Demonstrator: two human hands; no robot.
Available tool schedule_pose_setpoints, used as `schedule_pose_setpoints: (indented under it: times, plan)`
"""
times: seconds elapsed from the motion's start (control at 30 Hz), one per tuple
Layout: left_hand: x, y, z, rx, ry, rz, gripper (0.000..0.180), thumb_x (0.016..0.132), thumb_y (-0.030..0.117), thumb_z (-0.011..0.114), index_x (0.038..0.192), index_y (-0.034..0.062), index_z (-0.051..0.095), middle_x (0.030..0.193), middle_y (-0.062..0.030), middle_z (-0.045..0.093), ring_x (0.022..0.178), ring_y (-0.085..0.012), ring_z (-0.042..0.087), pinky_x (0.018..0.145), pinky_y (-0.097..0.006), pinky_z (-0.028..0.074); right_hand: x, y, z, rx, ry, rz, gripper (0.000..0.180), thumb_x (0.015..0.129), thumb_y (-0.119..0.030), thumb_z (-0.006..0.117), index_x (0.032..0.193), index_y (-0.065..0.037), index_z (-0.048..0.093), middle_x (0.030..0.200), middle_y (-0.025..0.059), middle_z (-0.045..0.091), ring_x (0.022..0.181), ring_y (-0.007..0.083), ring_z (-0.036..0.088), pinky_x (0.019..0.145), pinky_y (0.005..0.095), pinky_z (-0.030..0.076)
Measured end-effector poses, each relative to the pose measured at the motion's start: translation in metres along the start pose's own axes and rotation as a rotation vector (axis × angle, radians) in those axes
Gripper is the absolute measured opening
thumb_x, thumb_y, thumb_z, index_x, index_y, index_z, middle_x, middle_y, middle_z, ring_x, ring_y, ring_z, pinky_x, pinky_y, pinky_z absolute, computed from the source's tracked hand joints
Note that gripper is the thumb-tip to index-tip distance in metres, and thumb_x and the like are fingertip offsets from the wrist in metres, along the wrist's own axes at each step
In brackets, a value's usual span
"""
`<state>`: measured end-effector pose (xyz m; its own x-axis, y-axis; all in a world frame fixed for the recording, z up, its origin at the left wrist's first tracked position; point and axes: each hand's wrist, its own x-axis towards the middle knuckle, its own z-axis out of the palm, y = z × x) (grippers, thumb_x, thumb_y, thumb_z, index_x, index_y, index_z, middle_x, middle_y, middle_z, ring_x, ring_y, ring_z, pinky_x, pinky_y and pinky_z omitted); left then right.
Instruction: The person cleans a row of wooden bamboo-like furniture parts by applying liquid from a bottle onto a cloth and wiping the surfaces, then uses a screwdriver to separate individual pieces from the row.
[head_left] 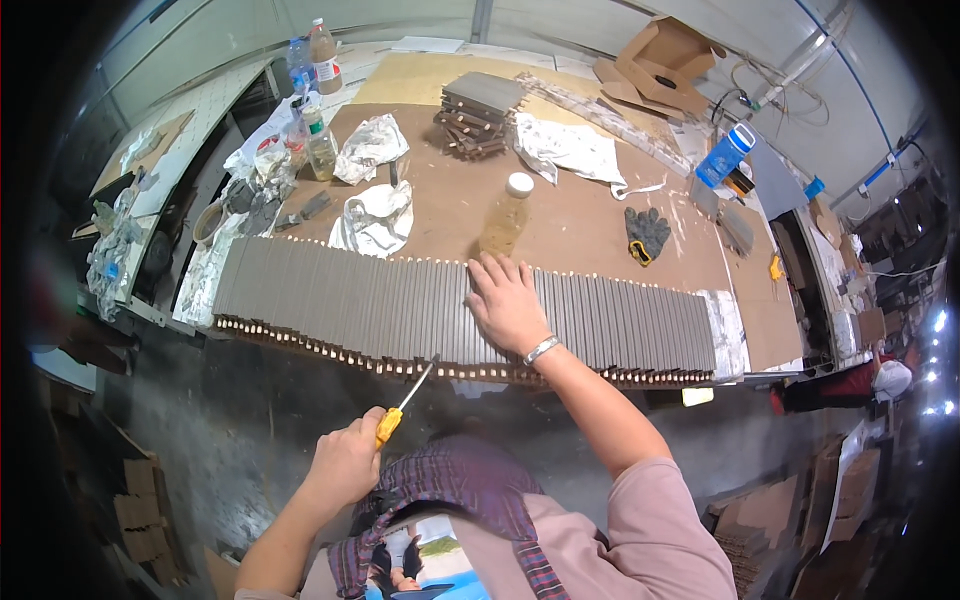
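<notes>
A long row of narrow grey-brown slats (330,300), standing tightly side by side, runs along the table's near edge. Pale pegs or tips stick out along both of its long sides. My right hand (508,308) lies spread on top of the row, right of its middle, fingers pointing to the far side. Closed round a yellow handle, my left hand (347,458) holds what looks like a screwdriver (391,424) in front of the row. Its thin metal shaft slants up to the right, and the dark tip meets the row's near edge.
Beyond my right hand stands a bottle of yellowish liquid (507,218) with a white cap. Farther back are a stack of slats (478,112), white rags (370,150) and an open cardboard box (657,68). A grey glove (647,235) and blue bottle (726,156) are to the right.
</notes>
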<state>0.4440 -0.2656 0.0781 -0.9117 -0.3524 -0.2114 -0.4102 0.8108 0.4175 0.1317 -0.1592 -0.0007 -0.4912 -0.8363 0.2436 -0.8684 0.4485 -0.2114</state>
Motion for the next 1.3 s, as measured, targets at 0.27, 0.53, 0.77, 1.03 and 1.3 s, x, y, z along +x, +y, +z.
schedule_pose_setpoints:
  times: [0.27, 0.53, 0.77, 1.03, 1.3]
  plan:
    - [-0.006, -0.003, -0.006, -0.09, 0.024, -0.05, 0.047, 0.086, 0.009, 0.066, 0.13, 0.0053, 0.05, 0.104, -0.0245, 0.068, 0.09, -0.0465, 0.065, 0.079, -0.053, 0.052, -0.002, 0.001, 0.003, -0.012, 0.017, -0.009, 0.051, 0.101, -0.034, 0.05, 0.145, -0.008, 0.047, 0.149, 0.0156, 0.047, 0.14, 0.0349, 0.039, 0.119, 0.0529, 0.024]
    - [-0.002, -0.003, -0.003, -0.107, 0.071, -0.069, 0.044, 0.086, 0.009, 0.065, 0.128, 0.0061, 0.052, 0.102, -0.024, 0.068, 0.09, -0.0451, 0.066, 0.078, -0.052, 0.053, 0.001, -0.003, -0.003, -0.009, -0.004, -0.001, 0.051, 0.1, -0.033, 0.05, 0.144, -0.008, 0.047, 0.149, 0.0162, 0.047, 0.14, 0.0352, 0.04, 0.118, 0.053, 0.025]
    - [0.023, 0.028, 0.01, -0.093, 0.143, 0.134, 0.048, 0.081, 0.003, 0.065, 0.126, 0.0063, 0.051, 0.102, -0.0218, 0.068, 0.086, -0.0437, 0.066, 0.073, -0.052, 0.053, -0.014, 0.03, -0.011, 0.112, 0.016, 0.072, 0.057, 0.096, -0.03, 0.059, 0.147, -0.009, 0.045, 0.153, 0.0173, 0.042, 0.144, 0.0368, 0.034, 0.119, 0.0565, 0.023]
    - [0.047, 0.064, 0.033, -0.033, 0.019, 0.301, 0.048, 0.083, 0.005, 0.062, 0.129, 0.0013, 0.049, 0.094, -0.0203, 0.068, 0.08, -0.0407, 0.068, 0.068, -0.05, 0.055, -0.081, 0.099, -0.056, -0.059, -0.1, 0.2, 0.063, 0.096, -0.039, 0.058, 0.151, -0.012, 0.042, 0.159, 0.0154, 0.035, 0.149, 0.0368, 0.027, 0.12, 0.0576, 0.019]
    - [0.054, 0.091, 0.036, 0.155, 0.012, 0.32, 0.046, 0.081, 0.004, 0.059, 0.126, -0.0034, 0.052, 0.087, -0.0187, 0.066, 0.075, -0.0366, 0.069, 0.064, -0.046, 0.056, -0.09, 0.103, -0.049, -0.06, -0.097, 0.176, 0.066, 0.096, -0.043, 0.056, 0.153, -0.013, 0.039, 0.162, 0.0146, 0.029, 0.151, 0.0373, 0.022, 0.12, 0.0581, 0.018]
